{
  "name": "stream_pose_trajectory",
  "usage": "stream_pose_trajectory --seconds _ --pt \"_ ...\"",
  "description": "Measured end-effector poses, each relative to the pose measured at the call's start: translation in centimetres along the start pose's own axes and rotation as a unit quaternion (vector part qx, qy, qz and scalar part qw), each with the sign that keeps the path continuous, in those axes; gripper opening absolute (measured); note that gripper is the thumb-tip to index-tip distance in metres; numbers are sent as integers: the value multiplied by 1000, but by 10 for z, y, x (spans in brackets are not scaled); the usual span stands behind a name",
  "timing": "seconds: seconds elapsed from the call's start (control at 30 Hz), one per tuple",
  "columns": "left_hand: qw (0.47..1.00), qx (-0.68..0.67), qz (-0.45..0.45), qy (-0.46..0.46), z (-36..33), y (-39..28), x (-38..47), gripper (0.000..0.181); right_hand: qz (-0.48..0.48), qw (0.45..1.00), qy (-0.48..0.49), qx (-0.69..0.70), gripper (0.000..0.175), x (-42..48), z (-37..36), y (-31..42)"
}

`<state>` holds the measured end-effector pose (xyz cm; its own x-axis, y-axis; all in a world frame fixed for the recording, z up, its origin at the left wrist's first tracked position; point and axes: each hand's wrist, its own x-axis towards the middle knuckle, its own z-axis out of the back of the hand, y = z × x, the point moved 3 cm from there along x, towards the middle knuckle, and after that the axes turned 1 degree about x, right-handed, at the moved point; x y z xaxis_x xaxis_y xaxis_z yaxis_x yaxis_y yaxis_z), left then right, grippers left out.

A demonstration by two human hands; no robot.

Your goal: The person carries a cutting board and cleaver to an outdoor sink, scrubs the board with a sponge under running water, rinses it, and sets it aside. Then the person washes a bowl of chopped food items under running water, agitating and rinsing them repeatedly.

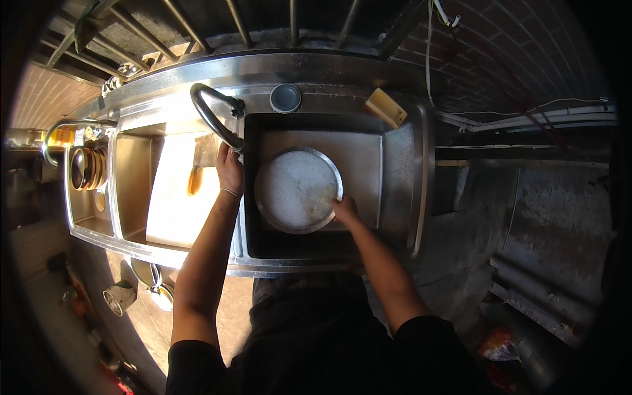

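Observation:
My left hand (pixel 231 170) is raised at the divider of a stainless steel sink, its fingers around the lower end of a curved chrome faucet spout (pixel 203 106). Inside the right basin (pixel 358 163), my right hand (pixel 346 209) grips the right rim of a round shallow metal pan (pixel 296 190). The pan's inside looks pale and wet, with a brownish patch near my thumb. No water stream from the spout can be made out. Left of my left hand, a cleaver (pixel 205 153) with an orange-brown handle lies on a sunlit white board (pixel 180 212).
A yellowish block (pixel 386 107) and a round grey-blue lidded container (pixel 285 98) sit on the sink's back ledge. Stacked bowls (pixel 89 169) stand in the far-left basin, under a second faucet (pixel 49 148). Metal bars (pixel 294 24) rise behind. A bucket (pixel 119 297) stands on the floor.

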<state>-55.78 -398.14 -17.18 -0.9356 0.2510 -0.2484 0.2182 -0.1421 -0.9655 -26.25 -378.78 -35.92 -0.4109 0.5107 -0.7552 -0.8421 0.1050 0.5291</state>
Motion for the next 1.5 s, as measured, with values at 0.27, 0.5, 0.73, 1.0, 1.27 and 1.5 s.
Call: stream_pose_trajectory --seconds 0.27,0.5,0.73,1.0,1.27,1.5 --pt "964 261 -33 -33 -20 101 -148 43 126 977 -93 -143 41 -2 3 6" --pt "924 276 263 33 18 237 -137 37 166 952 -138 -218 41 3 1 7" --pt "878 403 258 23 21 256 -132 41 33 997 -45 -60 38 -18 3 8" --pt "933 195 277 -121 9 191 -135 37 -27 999 -23 -9 29 -49 16 33" --pt "953 116 268 -83 5 181 -125 37 -24 999 -35 8 26 -53 20 31" --pt "954 78 271 -98 -3 155 -120 34 -47 998 -41 29 28 -54 24 37"
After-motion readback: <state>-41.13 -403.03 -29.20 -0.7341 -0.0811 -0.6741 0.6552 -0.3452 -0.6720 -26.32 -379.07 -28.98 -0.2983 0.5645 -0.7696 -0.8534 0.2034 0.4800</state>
